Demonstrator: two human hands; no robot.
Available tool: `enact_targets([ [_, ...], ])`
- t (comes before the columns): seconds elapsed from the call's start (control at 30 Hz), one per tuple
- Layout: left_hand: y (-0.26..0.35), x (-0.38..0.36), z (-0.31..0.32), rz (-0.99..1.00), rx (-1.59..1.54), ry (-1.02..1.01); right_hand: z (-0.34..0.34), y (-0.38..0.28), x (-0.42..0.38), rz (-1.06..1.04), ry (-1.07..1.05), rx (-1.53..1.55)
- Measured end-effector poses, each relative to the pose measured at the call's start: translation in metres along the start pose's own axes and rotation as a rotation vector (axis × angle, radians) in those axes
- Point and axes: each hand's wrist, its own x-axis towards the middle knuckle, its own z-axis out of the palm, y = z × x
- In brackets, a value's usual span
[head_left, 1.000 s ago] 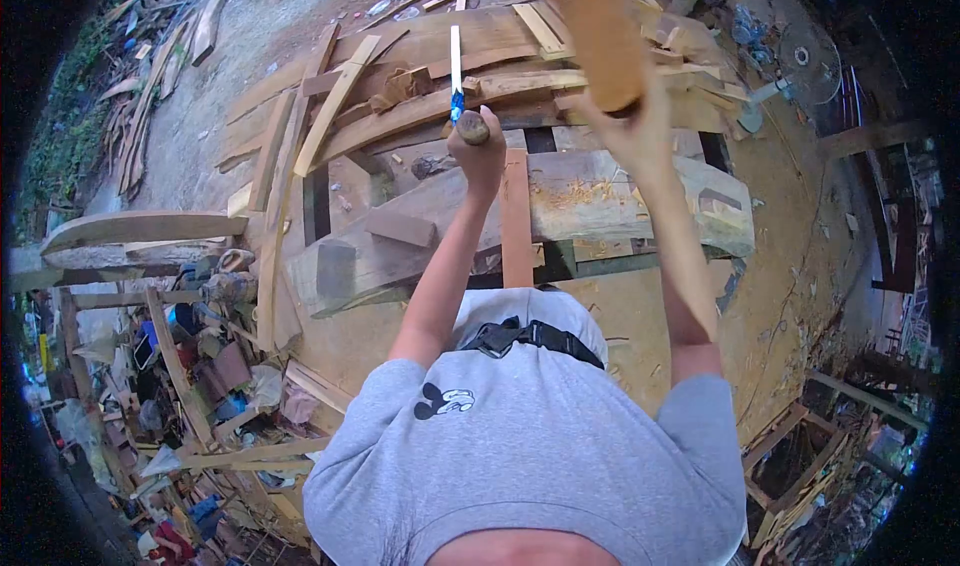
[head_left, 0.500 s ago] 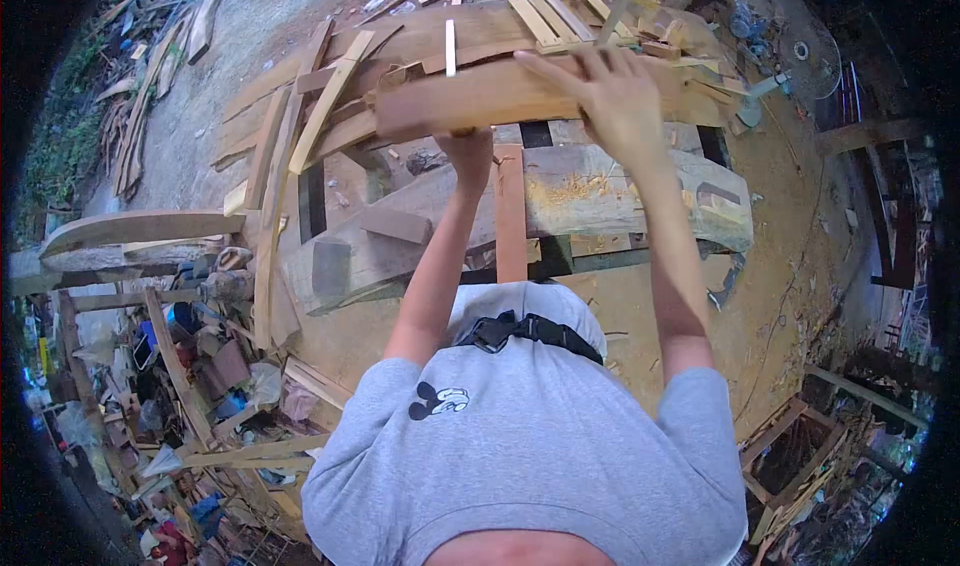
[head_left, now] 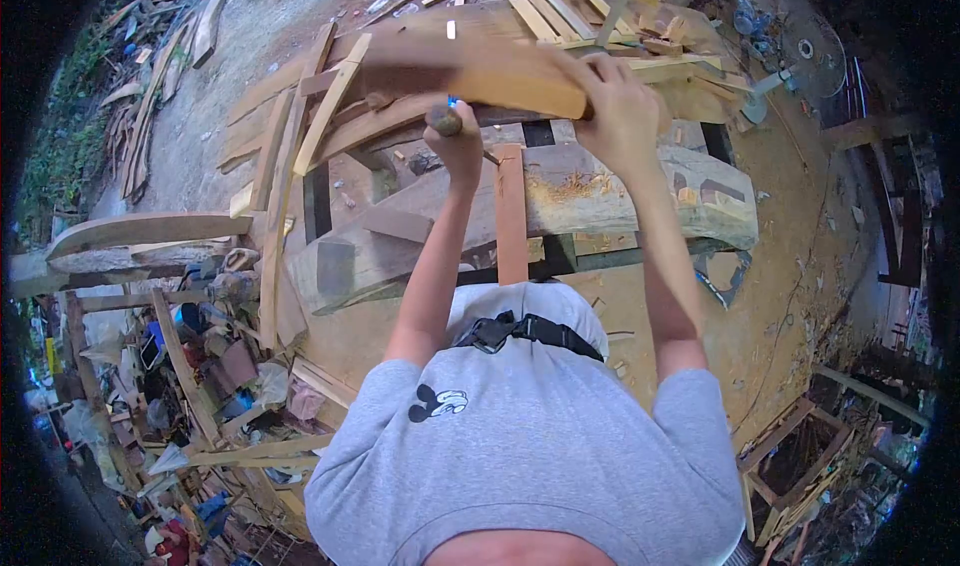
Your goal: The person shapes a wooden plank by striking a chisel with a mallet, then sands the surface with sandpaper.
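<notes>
My right hand grips the right end of a thick wooden board, which is raised over the bench and smeared by motion toward its left end. Just below the board, my left hand is closed round a tool with a round wooden handle end. A thin dark shaft shows to the right of that fist; the rest of the tool is hidden. Below the hands lies a heavy timber bench with wood shavings on it. A reddish strip of wood crosses the bench toward my body.
Long planks lean at the left of the bench. Several pale strips lie behind the raised board. A wooden block rests on the bench's left part. Mixed clutter fills the lower left, and a wooden frame sits lower right.
The board has turned and swung, its right end now in my right hand's grasp instead of under spread fingers. My left hand has come out from beneath it, showing the tool handle.
</notes>
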Motion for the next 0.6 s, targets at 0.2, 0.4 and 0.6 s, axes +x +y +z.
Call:
enact_targets([
  [0.2,-0.011,0.002,-0.022,-0.347,-0.254,0.104,0.039,-0.027,-0.069,0.797,-0.05,1.036],
  [0.4,-0.017,0.007,-0.046,-0.376,-0.406,0.17,0.082,-0.047,-0.159,0.823,-0.43,0.734],
  [0.6,-0.055,0.008,-0.078,-0.512,-0.515,0.266,0.124,-0.066,-0.174,1.08,-0.453,0.642],
])
